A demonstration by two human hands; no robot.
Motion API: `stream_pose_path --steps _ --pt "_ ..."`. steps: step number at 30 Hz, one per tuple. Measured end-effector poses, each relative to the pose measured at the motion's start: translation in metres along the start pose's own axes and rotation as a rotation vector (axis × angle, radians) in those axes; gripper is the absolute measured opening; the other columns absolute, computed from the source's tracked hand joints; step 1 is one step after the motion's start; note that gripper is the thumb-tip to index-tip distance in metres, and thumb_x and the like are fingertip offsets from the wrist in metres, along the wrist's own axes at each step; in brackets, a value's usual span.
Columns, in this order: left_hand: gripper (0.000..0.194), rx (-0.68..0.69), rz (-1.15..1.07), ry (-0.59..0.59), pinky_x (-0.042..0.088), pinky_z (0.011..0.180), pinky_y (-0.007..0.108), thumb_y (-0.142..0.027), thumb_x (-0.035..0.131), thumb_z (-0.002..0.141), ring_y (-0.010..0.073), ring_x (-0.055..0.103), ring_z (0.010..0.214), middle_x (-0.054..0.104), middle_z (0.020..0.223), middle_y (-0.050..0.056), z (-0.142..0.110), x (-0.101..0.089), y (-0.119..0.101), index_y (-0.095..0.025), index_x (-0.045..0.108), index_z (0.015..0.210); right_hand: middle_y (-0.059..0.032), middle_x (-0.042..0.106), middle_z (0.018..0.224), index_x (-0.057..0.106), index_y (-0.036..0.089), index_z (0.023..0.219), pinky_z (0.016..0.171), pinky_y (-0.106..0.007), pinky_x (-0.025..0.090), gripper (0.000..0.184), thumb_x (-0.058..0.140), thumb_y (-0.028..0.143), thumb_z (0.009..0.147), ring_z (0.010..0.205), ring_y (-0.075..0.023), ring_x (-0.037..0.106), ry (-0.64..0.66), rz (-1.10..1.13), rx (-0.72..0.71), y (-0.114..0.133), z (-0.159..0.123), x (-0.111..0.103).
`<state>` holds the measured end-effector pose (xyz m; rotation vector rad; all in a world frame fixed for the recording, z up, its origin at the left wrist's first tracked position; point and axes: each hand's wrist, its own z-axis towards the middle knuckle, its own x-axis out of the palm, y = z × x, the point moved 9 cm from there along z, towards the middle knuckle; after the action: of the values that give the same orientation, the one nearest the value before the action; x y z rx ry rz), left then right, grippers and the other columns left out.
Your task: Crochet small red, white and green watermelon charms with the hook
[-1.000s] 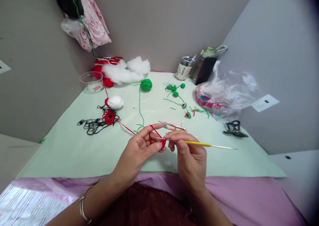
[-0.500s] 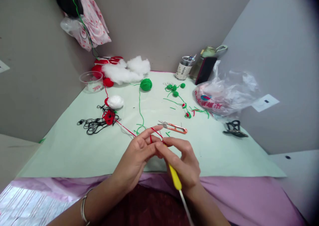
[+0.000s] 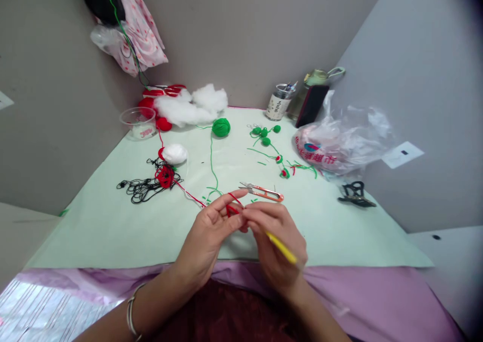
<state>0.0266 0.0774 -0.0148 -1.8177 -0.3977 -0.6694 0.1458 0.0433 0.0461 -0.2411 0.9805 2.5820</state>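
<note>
Red yarn (image 3: pixel 231 210) runs over the fingers of my left hand (image 3: pixel 215 226), whose thumb and fingers are pinched at the working point. My right hand (image 3: pixel 277 241) grips a crochet hook (image 3: pixel 282 247) by its yellow handle; the hook's tip is hidden at the fingertips. Both hands meet just above the near part of the table. A red strand leads left from my left hand to a red yarn tangle (image 3: pixel 165 176). Orange-handled thread snips (image 3: pixel 266 193) lie just beyond my fingers. Whatever small piece sits in the pinch is mostly covered.
Black yarn (image 3: pixel 139 188), a white yarn ball (image 3: pixel 175 154) and a clear tub (image 3: pixel 138 125) are on the left. Behind are white stuffing (image 3: pixel 188 108) and a green yarn ball (image 3: pixel 221 127). Small green crocheted pieces (image 3: pixel 266 142), a plastic bag (image 3: pixel 335 146) and a claw clip (image 3: pixel 355 195) lie rightward.
The crochet hook's handle has swung rightward and up, from pointing steeply down to a flatter slant. My right hand has turned with it, while my left hand stays nearly in place.
</note>
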Motion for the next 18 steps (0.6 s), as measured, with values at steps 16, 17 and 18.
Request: stream_pose_path --steps 16,17,18 --pt "0.036 -0.016 0.065 0.037 0.051 0.080 0.026 -0.025 0.088 0.082 0.0121 0.064 0.075 0.072 0.086 0.000 0.000 0.003 -0.006 -0.025 0.083 0.118 -0.0032 0.080 0.097 0.080 0.027 0.104 0.079 -0.033 0.061 0.018 0.063 0.022 0.104 0.085 -0.0173 0.073 -0.038 0.384 0.304 -0.029 0.009 -0.003" --pt "0.035 -0.044 0.055 0.037 0.051 0.081 0.027 -0.025 0.088 0.082 0.0126 0.064 0.076 0.073 0.088 0.000 0.000 0.002 -0.004 -0.024 0.084 0.117 -0.0028 0.080 0.096 0.080 0.027 0.103 0.076 -0.031 0.061 0.018 0.062 0.023 0.105 0.080 -0.0158 0.072 -0.048 0.429 0.338 -0.033 0.008 -0.002" --pt "0.034 -0.070 0.043 0.035 0.051 0.082 0.027 -0.025 0.088 0.082 0.0130 0.064 0.078 0.073 0.089 0.001 0.000 0.001 -0.003 -0.023 0.084 0.115 -0.0027 0.080 0.095 0.078 0.026 0.103 0.072 -0.030 0.061 0.019 0.060 0.025 0.106 0.075 -0.0147 0.071 -0.051 0.484 0.376 -0.036 0.007 -0.001"
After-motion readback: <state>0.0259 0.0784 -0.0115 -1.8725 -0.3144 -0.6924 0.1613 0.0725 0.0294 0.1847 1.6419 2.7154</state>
